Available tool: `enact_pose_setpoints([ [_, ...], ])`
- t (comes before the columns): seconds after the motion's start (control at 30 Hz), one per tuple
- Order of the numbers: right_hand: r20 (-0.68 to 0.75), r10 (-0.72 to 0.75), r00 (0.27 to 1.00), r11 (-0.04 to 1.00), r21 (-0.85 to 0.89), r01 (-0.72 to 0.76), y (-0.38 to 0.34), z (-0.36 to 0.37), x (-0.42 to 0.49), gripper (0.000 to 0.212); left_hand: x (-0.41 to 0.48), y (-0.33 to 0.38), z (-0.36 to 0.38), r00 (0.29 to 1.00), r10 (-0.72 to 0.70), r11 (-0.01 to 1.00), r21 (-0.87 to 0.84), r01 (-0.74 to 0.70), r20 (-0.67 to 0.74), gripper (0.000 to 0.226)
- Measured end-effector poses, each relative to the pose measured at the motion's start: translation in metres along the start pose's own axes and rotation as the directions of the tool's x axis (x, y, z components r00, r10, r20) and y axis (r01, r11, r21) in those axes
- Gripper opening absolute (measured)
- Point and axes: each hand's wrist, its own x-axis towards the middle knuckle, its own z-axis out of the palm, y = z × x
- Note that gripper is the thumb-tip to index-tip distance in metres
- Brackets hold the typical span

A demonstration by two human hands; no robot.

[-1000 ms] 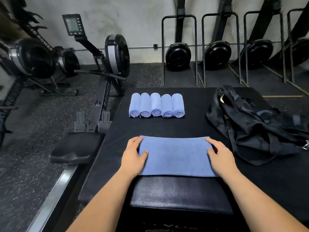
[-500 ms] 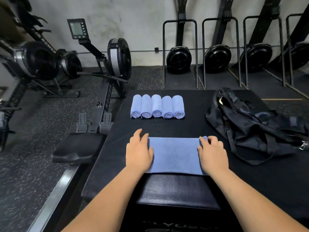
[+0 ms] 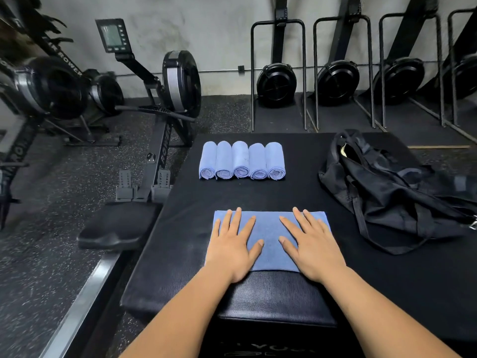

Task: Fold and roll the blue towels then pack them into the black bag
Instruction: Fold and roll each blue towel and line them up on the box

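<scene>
Left grip and right grip press flat, fingers straight, on the towel; uneven pressure could skew its roll.

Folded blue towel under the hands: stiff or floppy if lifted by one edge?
Probably floppy: the folded blue towel lies thin and flat under the left hand and right hand. Likely light, and its layers may slip open. The rolled towels hold their shape, so it should roll snugly.

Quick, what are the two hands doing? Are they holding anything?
The left hand is open, pressing flat on the folded blue towel.
The right hand is open, flat on the same towel, holding nothing.
</scene>
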Motion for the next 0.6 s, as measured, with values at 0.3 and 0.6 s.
enact_pose_setpoints([
  [0.3,0.054,0.063,0.997,0.998,0.021,-0.064,-0.008,-0.003,-0.005,0.083,-0.002,-0.016,-0.006,1.000,-0.009,1.000,0.020,0.009,0.026,0.092],
  [0.6,0.044,0.227,0.973,0.974,0.009,-0.228,-0.028,-0.003,-0.037,0.073,-0.050,-0.028,0.000,0.958,-0.108,0.991,-0.101,0.084,-0.267,0.067],
])
